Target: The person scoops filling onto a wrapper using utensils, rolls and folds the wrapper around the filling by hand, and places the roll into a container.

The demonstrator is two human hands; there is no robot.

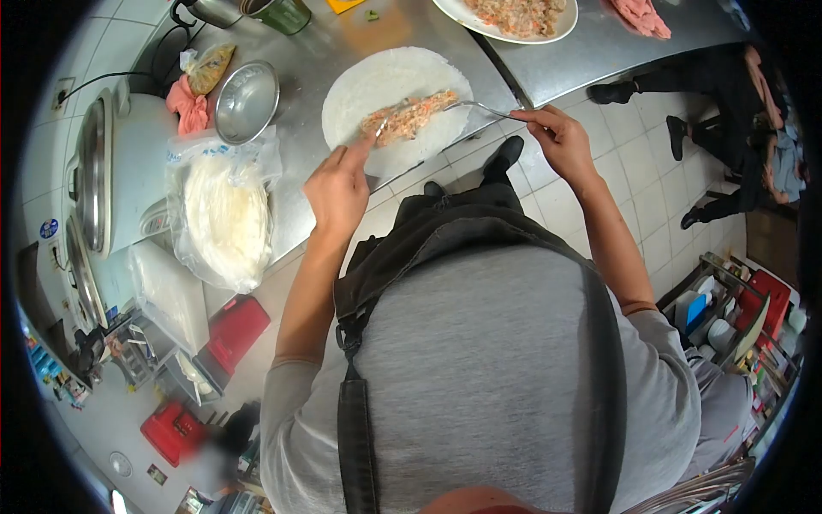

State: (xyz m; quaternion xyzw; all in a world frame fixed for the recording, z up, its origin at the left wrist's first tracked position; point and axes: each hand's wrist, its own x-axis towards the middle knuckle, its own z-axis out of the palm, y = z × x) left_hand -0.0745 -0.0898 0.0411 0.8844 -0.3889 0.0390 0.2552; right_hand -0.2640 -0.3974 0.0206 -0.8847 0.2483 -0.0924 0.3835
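A round white wrapper sheet (347, 98) lies on the steel counter, with a strip of orange-flecked filling (415, 118) across its middle. My right hand (561, 146) grips the handle of a metal spoon (490, 109), whose far end meets the right end of the filling. Close to the filling's left end, my left hand (338, 190) is closed with its fingers over the sheet's near left edge. A small shiny metal piece shows by its fingertips, but its kind is not clear.
A bag of stacked white wrappers (227, 218), a metal bowl (247, 103) and a pink cloth (188, 104) sit to the left. At the back stand a plate of filling (569, 19) and a green container (287, 13). Other people's legs (676, 86) show at right.
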